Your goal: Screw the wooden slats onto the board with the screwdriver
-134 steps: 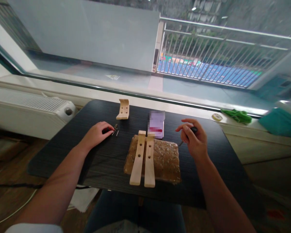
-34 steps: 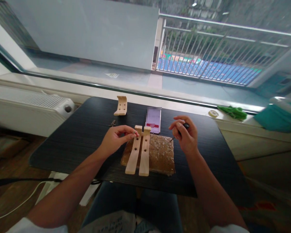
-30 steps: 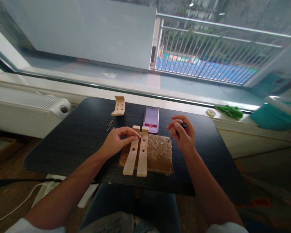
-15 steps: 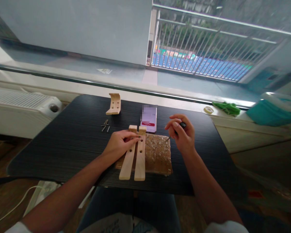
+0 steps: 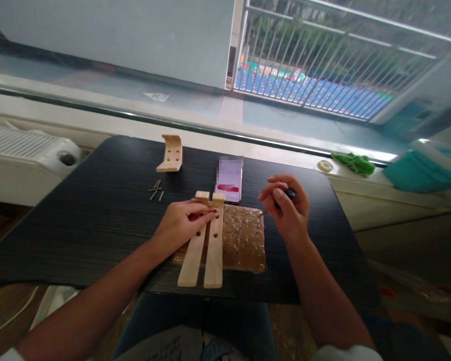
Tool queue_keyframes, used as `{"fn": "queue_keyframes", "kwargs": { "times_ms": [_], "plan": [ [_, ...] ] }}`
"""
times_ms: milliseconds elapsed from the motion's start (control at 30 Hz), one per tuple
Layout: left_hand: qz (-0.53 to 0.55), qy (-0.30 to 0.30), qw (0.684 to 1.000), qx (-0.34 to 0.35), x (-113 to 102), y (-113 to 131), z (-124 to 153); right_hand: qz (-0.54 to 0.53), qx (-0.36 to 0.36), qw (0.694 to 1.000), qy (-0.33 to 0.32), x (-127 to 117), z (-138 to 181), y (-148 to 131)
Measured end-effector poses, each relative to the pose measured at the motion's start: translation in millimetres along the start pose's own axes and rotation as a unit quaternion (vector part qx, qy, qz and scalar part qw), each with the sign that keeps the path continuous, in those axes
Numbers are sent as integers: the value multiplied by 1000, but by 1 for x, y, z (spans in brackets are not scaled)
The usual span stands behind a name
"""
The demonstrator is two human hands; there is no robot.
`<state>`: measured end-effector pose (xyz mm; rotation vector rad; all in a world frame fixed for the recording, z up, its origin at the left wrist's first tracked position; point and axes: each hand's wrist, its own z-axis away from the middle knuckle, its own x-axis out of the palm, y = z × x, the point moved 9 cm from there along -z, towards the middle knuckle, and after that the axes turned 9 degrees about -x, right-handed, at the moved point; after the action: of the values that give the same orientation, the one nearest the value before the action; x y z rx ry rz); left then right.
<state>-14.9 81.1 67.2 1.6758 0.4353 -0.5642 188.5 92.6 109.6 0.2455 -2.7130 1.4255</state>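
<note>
1. Head view: two wooden strips [image 5: 213,260] lie side by side across the left part of a wrapped brown block [image 5: 244,238], their near ends passing its near edge.
2. The person's left hand [image 5: 182,220] reaches over the left strip, thumb and finger pinched on a small item [image 5: 215,211] beside the right strip's far hole; it is too small to identify.
3. The right hand [image 5: 288,210] is curled around a dark-handled tool [image 5: 292,193], its thin shaft slanting toward the block's far right corner.
4. Loose screws [image 5: 155,189] lie on the black table [image 5: 97,210], left of the strips' far ends.
5. Farther back stands a curved wooden part [image 5: 173,156] with four holes; a lit phone [image 5: 230,175] lies just beyond the block.
6. At far right, a green cloth [image 5: 354,164] rests beside a tape roll [image 5: 325,166].
</note>
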Motion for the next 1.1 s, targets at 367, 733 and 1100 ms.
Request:
{"fn": "queue_keyframes", "kwargs": {
  "times_ms": [367,733,1100],
  "plan": [
    [-8,-3,1000,15,1,1,-3,27,6,1000,1,-2,1,0],
    [-26,-5,999,18,3,-1,-2,40,-2,999,-1,1,2,-4],
    [-43,-13,999,7,7,-5,-3,59,-4,998,-11,1,2,-3]
  ]
}}
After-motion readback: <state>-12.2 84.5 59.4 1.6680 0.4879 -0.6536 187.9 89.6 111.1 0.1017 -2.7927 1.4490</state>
